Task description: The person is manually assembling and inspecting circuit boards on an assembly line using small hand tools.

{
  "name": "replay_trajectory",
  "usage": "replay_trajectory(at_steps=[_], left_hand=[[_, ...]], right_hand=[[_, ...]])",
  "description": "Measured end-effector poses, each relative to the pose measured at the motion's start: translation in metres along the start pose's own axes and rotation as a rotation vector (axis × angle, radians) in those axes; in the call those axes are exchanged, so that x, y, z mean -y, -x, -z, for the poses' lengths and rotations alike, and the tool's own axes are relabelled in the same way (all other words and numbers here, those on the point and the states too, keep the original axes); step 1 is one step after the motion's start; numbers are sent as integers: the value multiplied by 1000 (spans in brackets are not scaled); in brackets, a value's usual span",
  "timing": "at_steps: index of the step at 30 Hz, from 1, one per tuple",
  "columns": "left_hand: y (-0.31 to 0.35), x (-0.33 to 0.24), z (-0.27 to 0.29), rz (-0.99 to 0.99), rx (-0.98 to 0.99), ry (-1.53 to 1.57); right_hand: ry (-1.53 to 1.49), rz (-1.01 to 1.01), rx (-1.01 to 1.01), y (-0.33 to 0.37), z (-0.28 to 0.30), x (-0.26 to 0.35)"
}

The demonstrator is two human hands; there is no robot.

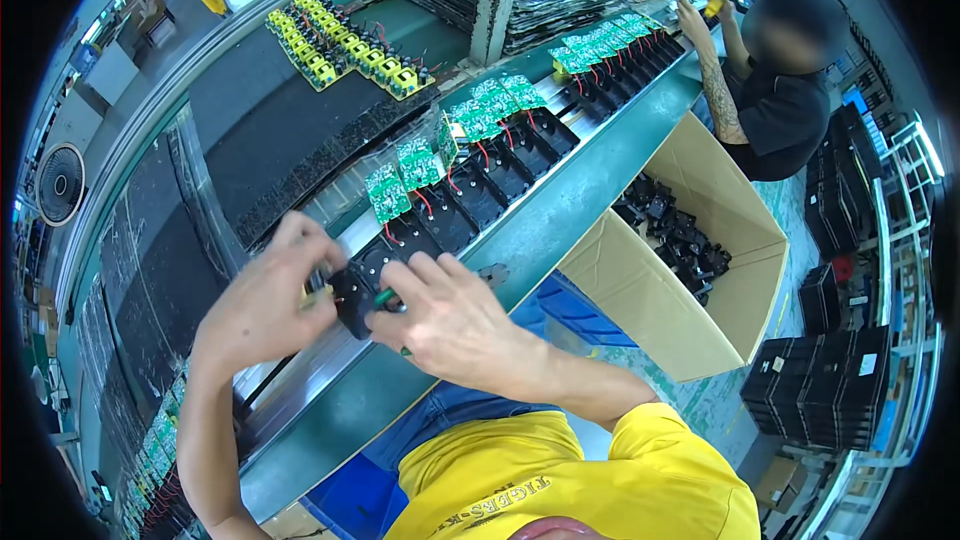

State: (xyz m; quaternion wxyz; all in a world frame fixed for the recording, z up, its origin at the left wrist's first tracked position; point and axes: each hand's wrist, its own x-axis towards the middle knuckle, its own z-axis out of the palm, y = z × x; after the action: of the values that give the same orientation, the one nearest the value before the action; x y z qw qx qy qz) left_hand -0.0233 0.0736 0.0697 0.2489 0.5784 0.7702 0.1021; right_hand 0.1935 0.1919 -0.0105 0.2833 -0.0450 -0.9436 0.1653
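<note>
Bent over the near end of a row of black plastic housings [480, 190], my left hand [270, 295] has its fingers curled around a small yellow-edged part [318, 297], mostly hidden by the fingers. Close by on the right, my right hand [455, 325] is closed round a green-handled tool [386, 296]; its tip cannot be made out. Between the hands shows a black housing [352, 310]. Along the row, green circuit boards [388, 192] rest at the far edge of the housings, with red wires running into them. One board [452, 138] stands upright.
Boards with yellow components [345, 45] lie on a black mat [270, 140] beyond the row. A cardboard box [665, 315] of black parts [680, 240] stands at right. A co-worker [775, 80] works farther along the bench [560, 215]. A metal post [497, 0] rises behind.
</note>
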Motion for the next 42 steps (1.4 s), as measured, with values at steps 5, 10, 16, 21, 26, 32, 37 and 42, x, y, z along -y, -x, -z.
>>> replay_trajectory(at_steps=[5,10,16,21,26,32,37,42], left_hand=[[-8,5,-18,-70,-364,6],[6,5,-63,-228,-606,-278],[102,30,-69,-73,-473,-406],[176,66,-74,30,-415,-455],[170,47,-57,94,-411,-485],[32,26,-14,-142,-668,-448],[-158,25,18,-308,-747,-386],[-265,10,2,-276,-655,-521]], right_hand=[[189,66,77,12,-11,5],[152,46,36,9,-11,3],[-44,-66,-137,13,14,3],[-135,-91,-127,14,5,2],[-184,-98,-134,17,7,-1],[-203,-99,-160,18,12,-6],[-212,-128,-143,24,26,-10],[-181,-239,-129,48,42,-28]])
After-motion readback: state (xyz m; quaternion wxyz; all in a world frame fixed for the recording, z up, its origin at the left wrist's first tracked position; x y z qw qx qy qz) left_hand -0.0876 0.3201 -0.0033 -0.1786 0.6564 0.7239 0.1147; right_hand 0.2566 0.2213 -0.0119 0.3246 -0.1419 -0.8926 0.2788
